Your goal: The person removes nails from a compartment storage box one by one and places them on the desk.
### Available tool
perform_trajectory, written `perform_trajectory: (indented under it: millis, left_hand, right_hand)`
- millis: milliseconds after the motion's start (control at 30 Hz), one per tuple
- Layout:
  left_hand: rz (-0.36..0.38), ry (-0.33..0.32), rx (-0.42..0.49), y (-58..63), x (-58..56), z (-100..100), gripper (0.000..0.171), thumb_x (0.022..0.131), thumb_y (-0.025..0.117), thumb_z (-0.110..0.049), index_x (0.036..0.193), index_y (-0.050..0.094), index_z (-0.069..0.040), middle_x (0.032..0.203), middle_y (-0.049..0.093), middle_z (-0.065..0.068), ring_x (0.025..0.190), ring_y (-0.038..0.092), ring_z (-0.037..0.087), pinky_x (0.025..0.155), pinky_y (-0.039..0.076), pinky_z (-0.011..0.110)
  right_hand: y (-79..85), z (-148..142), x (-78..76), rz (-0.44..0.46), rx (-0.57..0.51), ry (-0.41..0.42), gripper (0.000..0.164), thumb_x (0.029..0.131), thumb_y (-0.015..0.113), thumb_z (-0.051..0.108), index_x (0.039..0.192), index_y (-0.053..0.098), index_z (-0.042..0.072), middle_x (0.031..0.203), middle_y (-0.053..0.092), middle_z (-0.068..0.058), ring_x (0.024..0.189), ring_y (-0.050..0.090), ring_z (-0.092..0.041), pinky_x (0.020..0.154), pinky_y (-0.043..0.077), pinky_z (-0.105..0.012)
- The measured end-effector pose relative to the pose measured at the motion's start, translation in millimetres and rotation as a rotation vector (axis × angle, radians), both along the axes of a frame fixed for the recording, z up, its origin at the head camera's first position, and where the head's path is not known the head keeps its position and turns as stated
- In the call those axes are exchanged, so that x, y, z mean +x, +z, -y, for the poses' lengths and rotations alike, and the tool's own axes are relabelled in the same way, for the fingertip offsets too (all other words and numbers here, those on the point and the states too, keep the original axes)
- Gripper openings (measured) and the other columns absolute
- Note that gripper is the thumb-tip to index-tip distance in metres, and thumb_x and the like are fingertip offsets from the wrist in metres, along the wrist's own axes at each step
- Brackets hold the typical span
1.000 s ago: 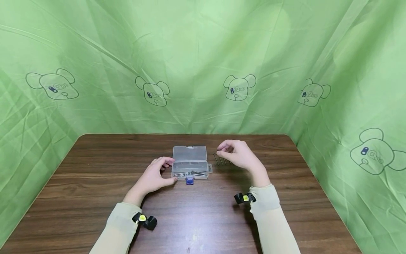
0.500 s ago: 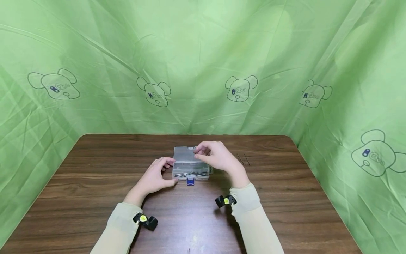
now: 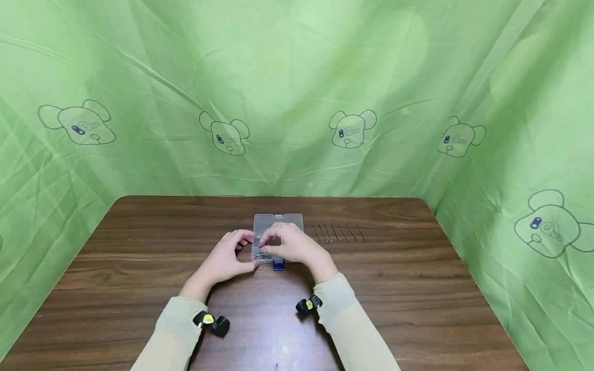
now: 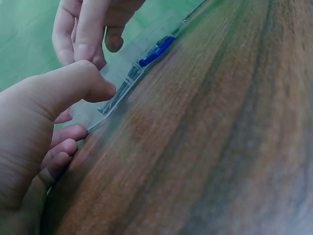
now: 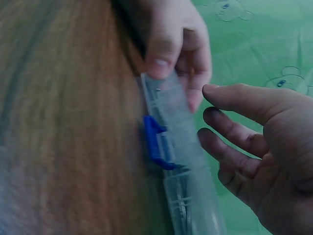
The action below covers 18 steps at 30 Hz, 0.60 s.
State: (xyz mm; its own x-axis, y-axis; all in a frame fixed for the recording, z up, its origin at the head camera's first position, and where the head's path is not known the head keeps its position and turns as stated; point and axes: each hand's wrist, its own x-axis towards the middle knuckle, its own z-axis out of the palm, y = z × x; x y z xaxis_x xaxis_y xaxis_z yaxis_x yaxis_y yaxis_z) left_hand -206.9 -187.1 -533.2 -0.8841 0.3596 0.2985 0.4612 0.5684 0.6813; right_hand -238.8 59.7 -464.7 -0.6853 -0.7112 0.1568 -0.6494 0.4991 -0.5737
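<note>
A clear plastic box (image 3: pixel 292 220) with a blue latch (image 3: pixel 278 266) lies with its lid tipped back on the table. Thin silver nail-like rods (image 3: pixel 263 256) lie in its front compartments. My left hand (image 3: pixel 226 260) holds the box's left end, thumb at the front edge and fingers behind. Above the box hovers my right hand (image 3: pixel 294 246), its fingertips over the left part. In the right wrist view the fingers (image 5: pixel 234 100) are loosely bent and apart, with nothing visible between them. Part of the box is hidden under this hand.
Several thin dark rods (image 3: pixel 342 233) lie in a slanted row on the wooden table (image 3: pixel 417 288), right of the box. A green cloth (image 3: pixel 287 170) with printed bear heads hangs behind the table's far edge and at both sides.
My right hand has moved left from the row of rods to above the box, uncovering the row. The left hand has stayed at the box's left end.
</note>
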Motion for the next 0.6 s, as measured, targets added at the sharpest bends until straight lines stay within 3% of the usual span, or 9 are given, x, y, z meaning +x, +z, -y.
perform_trajectory:
  millis: [167, 600]
  left_hand:
    - [0.004, 0.004, -0.006, -0.6, 0.0, 0.1, 0.069, 0.077, 0.097, -0.025, 0.137, 0.066, -0.012, 0.122, 0.069, -0.002, 0.112, 0.063, 0.019, 0.095, 0.055, 0.041]
    - [0.019, 0.01, -0.004, 1.3, 0.0, -0.9, 0.068, 0.077, 0.097, -0.023, 0.137, 0.066, -0.012, 0.12, 0.068, -0.002, 0.111, 0.062, 0.02, 0.095, 0.055, 0.041]
  right_hand:
    - [-7.0, 5.4, 2.3, -0.017, 0.031, -0.001, 0.007, 0.098, 0.084, 0.017, 0.105, 0.084, 0.015, 0.107, 0.073, 0.0, 0.102, 0.067, -0.016, 0.091, 0.054, -0.028]
    - [-10.1, 16.1, 8.0, -0.108, 0.136, -0.038, 0.008, 0.097, 0.085, 0.016, 0.104, 0.089, 0.015, 0.106, 0.075, 0.001, 0.102, 0.07, -0.016, 0.093, 0.057, -0.031]
